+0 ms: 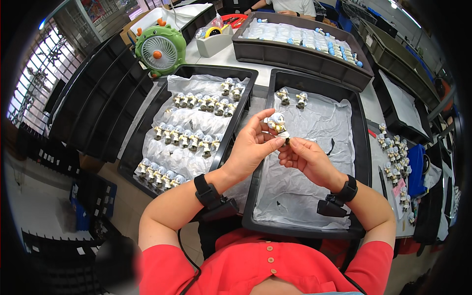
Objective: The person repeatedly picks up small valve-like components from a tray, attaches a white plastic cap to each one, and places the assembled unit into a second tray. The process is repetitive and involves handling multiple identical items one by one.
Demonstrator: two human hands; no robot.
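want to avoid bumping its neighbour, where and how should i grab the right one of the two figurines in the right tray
Probably pinch the right figurine around its body, just below the bulky pale head, coming from its right: the other figurine is close on its left, while bare white paper lies to its right.

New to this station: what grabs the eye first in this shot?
Probably the small pale-haired figurine near the centre, held between the left hand and right hand above the right-hand black tray. Next, the bright green animal-shaped fan at the upper left. Then the rows of similar figurines on white lining in the left-hand black tray.
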